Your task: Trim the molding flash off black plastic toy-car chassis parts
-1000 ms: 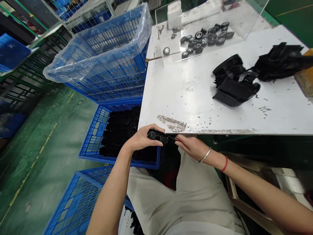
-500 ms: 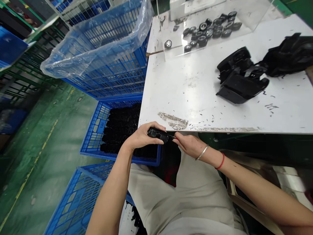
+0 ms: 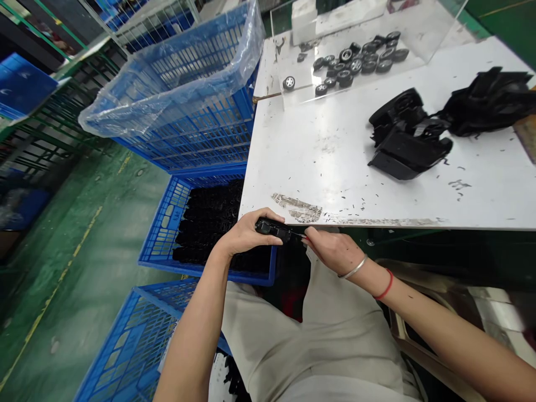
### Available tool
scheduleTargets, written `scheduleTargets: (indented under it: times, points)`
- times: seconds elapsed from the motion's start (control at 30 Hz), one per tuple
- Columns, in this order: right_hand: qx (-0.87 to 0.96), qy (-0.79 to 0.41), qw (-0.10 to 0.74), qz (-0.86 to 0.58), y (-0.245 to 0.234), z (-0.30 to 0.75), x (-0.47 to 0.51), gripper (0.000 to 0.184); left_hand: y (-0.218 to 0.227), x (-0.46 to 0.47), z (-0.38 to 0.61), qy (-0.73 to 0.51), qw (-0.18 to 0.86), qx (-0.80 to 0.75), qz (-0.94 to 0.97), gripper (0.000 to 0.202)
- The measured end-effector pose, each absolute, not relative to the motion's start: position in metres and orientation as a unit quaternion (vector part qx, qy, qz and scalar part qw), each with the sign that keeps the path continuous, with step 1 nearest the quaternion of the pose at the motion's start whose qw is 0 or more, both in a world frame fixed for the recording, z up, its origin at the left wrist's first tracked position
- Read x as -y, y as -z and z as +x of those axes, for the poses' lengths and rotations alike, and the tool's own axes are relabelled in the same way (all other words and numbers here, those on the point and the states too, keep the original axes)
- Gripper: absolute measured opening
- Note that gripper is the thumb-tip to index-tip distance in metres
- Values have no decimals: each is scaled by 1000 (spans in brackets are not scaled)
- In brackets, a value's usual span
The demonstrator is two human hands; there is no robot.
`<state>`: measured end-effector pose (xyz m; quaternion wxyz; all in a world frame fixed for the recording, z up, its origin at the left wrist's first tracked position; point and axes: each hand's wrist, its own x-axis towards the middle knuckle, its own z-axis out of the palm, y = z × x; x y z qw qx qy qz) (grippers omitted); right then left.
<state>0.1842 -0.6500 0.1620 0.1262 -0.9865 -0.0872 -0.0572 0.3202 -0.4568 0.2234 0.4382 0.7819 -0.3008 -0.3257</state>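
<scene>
My left hand [image 3: 247, 234] grips a small black plastic part [image 3: 272, 230] just below the near edge of the white worktable [image 3: 335, 167]. My right hand [image 3: 333, 251] pinches a thin metal-tipped tool [image 3: 298, 235], mostly hidden by the fingers, with its tip at the end of the black part. The black part's underside is hidden by my left fingers. A heap of black plastic moulded pieces [image 3: 408, 137] lies on the table, well beyond both hands.
Black wheels sit on a clear acrylic tray [image 3: 355, 64] at the table's far end. Black shavings dot the tabletop. To my left stand a blue crate of black parts [image 3: 209, 223], a plastic-lined blue crate [image 3: 180, 106], and another blue crate [image 3: 134, 346] on the green floor.
My hands stay close together on the black part, with the tool still at its end. The whole view has shifted slightly as my head moves.
</scene>
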Motion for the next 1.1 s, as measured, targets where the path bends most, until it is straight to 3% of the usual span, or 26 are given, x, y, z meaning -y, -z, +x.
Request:
scheduleTargets:
  times: [0.17,0.37,0.57,0.9,1.1]
  points:
    - [62,26,71,-995,-161,191,641,40,-222,456,321,322,438,302,783,47]
    - [18,51,100,-993,-158,195,626,38,-220,455,322,330,434,307,780,49]
    - [-22,137,231,-963,-145,196,611,44,-219,454,319,324,463,299,769,47]
    - [-63,111,595,-793,-174,176,615,28,-223,445,291,306,515,281,750,45]
    - [-46,72,625,-776,-192,182,625,20,-231,446,280,288,493,306,762,44]
